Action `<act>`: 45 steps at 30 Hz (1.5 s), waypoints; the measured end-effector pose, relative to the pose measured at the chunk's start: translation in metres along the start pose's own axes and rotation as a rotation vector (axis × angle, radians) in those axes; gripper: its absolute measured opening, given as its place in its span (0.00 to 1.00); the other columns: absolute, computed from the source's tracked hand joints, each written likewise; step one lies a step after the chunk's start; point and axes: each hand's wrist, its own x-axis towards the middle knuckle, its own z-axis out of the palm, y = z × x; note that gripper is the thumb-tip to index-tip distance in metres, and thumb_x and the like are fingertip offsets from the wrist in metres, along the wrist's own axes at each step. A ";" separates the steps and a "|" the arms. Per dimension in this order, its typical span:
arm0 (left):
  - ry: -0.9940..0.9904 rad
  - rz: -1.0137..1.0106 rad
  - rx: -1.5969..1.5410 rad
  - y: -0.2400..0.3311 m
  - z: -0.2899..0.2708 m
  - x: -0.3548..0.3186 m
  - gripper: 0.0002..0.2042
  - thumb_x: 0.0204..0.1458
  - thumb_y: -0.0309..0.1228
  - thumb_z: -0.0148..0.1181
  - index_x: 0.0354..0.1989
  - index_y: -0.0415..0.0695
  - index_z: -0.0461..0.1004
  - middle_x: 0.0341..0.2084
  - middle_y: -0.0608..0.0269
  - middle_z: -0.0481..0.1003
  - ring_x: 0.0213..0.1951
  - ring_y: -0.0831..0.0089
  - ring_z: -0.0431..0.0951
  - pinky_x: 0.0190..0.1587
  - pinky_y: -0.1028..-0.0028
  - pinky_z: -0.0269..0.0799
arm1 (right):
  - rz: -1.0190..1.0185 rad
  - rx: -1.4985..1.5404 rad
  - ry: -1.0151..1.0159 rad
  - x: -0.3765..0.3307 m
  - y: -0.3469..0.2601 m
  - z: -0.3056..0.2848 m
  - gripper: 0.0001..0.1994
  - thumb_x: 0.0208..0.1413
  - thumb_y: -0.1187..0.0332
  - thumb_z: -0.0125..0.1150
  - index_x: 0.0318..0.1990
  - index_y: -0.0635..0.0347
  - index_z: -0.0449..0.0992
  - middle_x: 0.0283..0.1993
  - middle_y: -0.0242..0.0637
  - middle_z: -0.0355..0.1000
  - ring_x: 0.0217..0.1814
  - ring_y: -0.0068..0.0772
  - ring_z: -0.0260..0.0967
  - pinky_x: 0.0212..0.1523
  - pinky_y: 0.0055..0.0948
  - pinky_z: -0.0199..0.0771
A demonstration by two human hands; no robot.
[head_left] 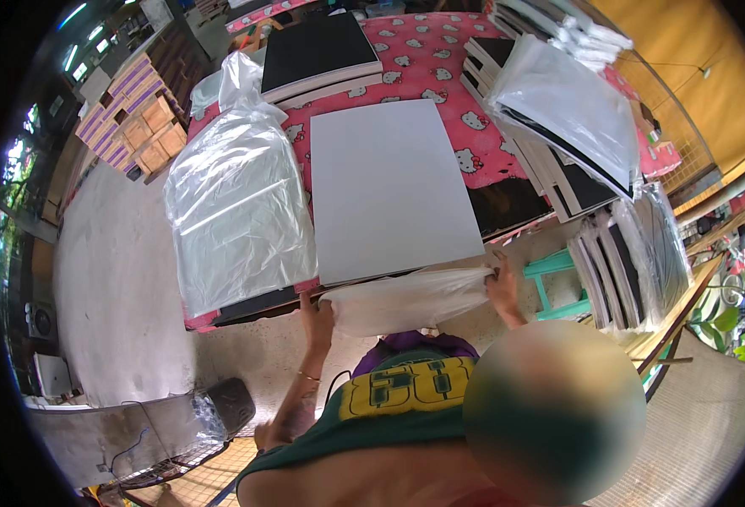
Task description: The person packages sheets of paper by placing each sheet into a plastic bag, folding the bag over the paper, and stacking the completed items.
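Note:
A large white board (396, 194) lies flat on the table, its near edge close to the table's front. Along that edge, a clear plastic bag (402, 302) is stretched sideways between my hands. My left hand (315, 314) grips the bag's left end by the board's near left corner. At the near right corner, my right hand (503, 289) pinches the other end. Whether the bag's mouth goes around the board's edge, I cannot tell. Left of the board rests a pile of flat clear plastic bags (241, 228), gathered at the far end.
A pink patterned cloth (423, 46) covers the table. Black-topped boards (322, 51) are stacked at the far side. Plastic-wrapped boards (571, 110) lie on the right, with more wrapped boards (622, 266) upright beside a green stool (558, 283). Cartons (149, 127) stand far left.

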 end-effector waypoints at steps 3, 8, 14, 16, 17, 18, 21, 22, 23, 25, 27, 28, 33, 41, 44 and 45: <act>0.144 0.124 0.102 -0.006 0.018 -0.007 0.20 0.47 0.22 0.46 0.52 0.37 0.65 0.25 0.54 0.75 0.22 0.62 0.74 0.26 0.67 0.68 | -0.184 -0.077 0.166 0.007 -0.004 0.020 0.33 0.41 0.84 0.43 0.60 0.54 0.61 0.38 0.50 0.72 0.17 0.29 0.66 0.20 0.30 0.69; 0.310 0.356 0.444 0.022 0.022 -0.009 0.17 0.44 0.21 0.49 0.46 0.34 0.68 0.23 0.45 0.74 0.27 0.51 0.75 0.29 0.60 0.68 | -0.190 -0.019 0.164 0.012 -0.005 0.024 0.30 0.40 0.85 0.42 0.56 0.59 0.65 0.41 0.50 0.71 0.19 0.28 0.67 0.20 0.30 0.69; 0.098 0.255 0.114 0.050 -0.013 0.012 0.04 0.41 0.19 0.52 0.28 0.38 0.70 0.21 0.57 0.75 0.22 0.58 0.74 0.25 0.62 0.67 | -0.090 0.302 0.069 0.024 -0.025 -0.005 0.26 0.40 0.84 0.43 0.52 0.59 0.68 0.39 0.42 0.71 0.24 0.25 0.68 0.20 0.23 0.67; -0.185 0.135 -0.387 0.077 -0.038 0.006 0.08 0.41 0.20 0.52 0.33 0.39 0.70 0.27 0.63 0.75 0.28 0.64 0.74 0.29 0.65 0.68 | -0.106 0.561 -0.112 0.015 -0.045 -0.044 0.27 0.44 0.77 0.47 0.57 0.60 0.62 0.40 0.35 0.68 0.28 0.19 0.62 0.24 0.21 0.64; -0.344 0.130 -0.683 0.120 -0.062 -0.004 0.12 0.41 0.20 0.52 0.38 0.40 0.70 0.32 0.64 0.75 0.33 0.68 0.75 0.33 0.67 0.70 | -0.188 0.518 -0.347 0.014 -0.094 -0.078 0.28 0.46 0.73 0.48 0.60 0.59 0.58 0.45 0.37 0.67 0.33 0.21 0.64 0.30 0.24 0.67; -0.266 0.321 -0.641 0.154 -0.071 -0.007 0.15 0.44 0.23 0.52 0.44 0.40 0.67 0.39 0.61 0.73 0.40 0.68 0.73 0.40 0.68 0.69 | -0.224 0.683 -0.416 0.009 -0.129 -0.101 0.30 0.48 0.69 0.48 0.62 0.58 0.54 0.51 0.38 0.64 0.39 0.24 0.65 0.37 0.27 0.67; -0.473 0.595 -0.963 0.241 -0.092 0.009 0.20 0.51 0.29 0.52 0.54 0.40 0.62 0.51 0.57 0.67 0.52 0.67 0.67 0.52 0.66 0.65 | -0.380 1.351 -0.487 0.011 -0.223 -0.128 0.30 0.55 0.64 0.49 0.64 0.59 0.50 0.59 0.39 0.60 0.56 0.32 0.62 0.58 0.33 0.59; -0.618 0.635 -1.151 0.270 -0.096 0.028 0.21 0.53 0.31 0.51 0.56 0.40 0.60 0.53 0.57 0.65 0.54 0.66 0.65 0.54 0.65 0.63 | -0.528 1.463 -0.554 0.018 -0.260 -0.128 0.26 0.57 0.67 0.49 0.63 0.62 0.53 0.57 0.38 0.63 0.60 0.35 0.59 0.61 0.34 0.55; -0.780 0.666 -1.337 0.294 -0.097 0.049 0.22 0.55 0.33 0.50 0.58 0.40 0.59 0.56 0.56 0.63 0.57 0.66 0.63 0.56 0.63 0.61 | -0.515 1.501 -0.583 0.048 -0.271 -0.132 0.24 0.57 0.69 0.48 0.61 0.61 0.56 0.58 0.38 0.63 0.60 0.35 0.59 0.62 0.36 0.54; -0.586 0.546 -1.257 0.330 -0.090 0.101 0.21 0.56 0.29 0.50 0.58 0.44 0.60 0.53 0.58 0.66 0.54 0.66 0.67 0.55 0.64 0.63 | -0.489 1.493 -0.460 0.086 -0.309 -0.128 0.18 0.58 0.70 0.49 0.56 0.59 0.63 0.58 0.37 0.64 0.60 0.36 0.59 0.62 0.41 0.54; -0.550 0.579 -1.305 0.339 -0.069 0.140 0.17 0.55 0.27 0.51 0.55 0.44 0.64 0.49 0.58 0.70 0.51 0.67 0.70 0.53 0.65 0.66 | -0.426 1.548 -0.341 0.117 -0.318 -0.120 0.13 0.57 0.68 0.51 0.49 0.54 0.69 0.50 0.36 0.70 0.54 0.34 0.65 0.57 0.42 0.60; -0.481 0.510 -1.317 0.329 -0.065 0.162 0.15 0.55 0.28 0.51 0.51 0.43 0.67 0.47 0.59 0.71 0.49 0.68 0.71 0.50 0.66 0.68 | -0.349 1.565 -0.314 0.129 -0.319 -0.108 0.11 0.57 0.67 0.51 0.48 0.54 0.70 0.47 0.35 0.71 0.50 0.32 0.66 0.56 0.42 0.61; -0.591 0.160 -1.456 0.204 -0.026 0.273 0.08 0.57 0.30 0.49 0.41 0.41 0.69 0.34 0.62 0.73 0.37 0.70 0.74 0.43 0.69 0.71 | -0.162 1.641 -0.333 0.192 -0.247 -0.039 0.12 0.55 0.64 0.55 0.47 0.50 0.70 0.47 0.30 0.68 0.50 0.28 0.64 0.54 0.38 0.62; -0.236 -0.007 -0.678 0.098 0.030 0.267 0.32 0.53 0.43 0.55 0.61 0.38 0.53 0.55 0.52 0.62 0.57 0.62 0.61 0.56 0.62 0.56 | 0.150 0.871 -0.025 0.209 -0.056 0.020 0.25 0.51 0.59 0.58 0.55 0.56 0.64 0.50 0.35 0.66 0.50 0.31 0.63 0.56 0.33 0.58; -0.182 0.482 -0.621 0.165 0.004 0.257 0.28 0.56 0.41 0.52 0.61 0.40 0.54 0.59 0.56 0.57 0.60 0.70 0.56 0.59 0.75 0.50 | -0.106 0.810 -0.026 0.202 -0.173 0.034 0.36 0.50 0.48 0.56 0.60 0.65 0.58 0.62 0.42 0.56 0.66 0.37 0.48 0.64 0.34 0.44; -0.191 0.609 -0.580 0.210 0.025 0.257 0.26 0.56 0.40 0.53 0.58 0.38 0.58 0.55 0.58 0.62 0.56 0.71 0.60 0.56 0.77 0.53 | -0.264 0.876 -0.010 0.227 -0.183 0.005 0.34 0.50 0.49 0.57 0.59 0.65 0.59 0.60 0.42 0.58 0.63 0.36 0.52 0.63 0.33 0.47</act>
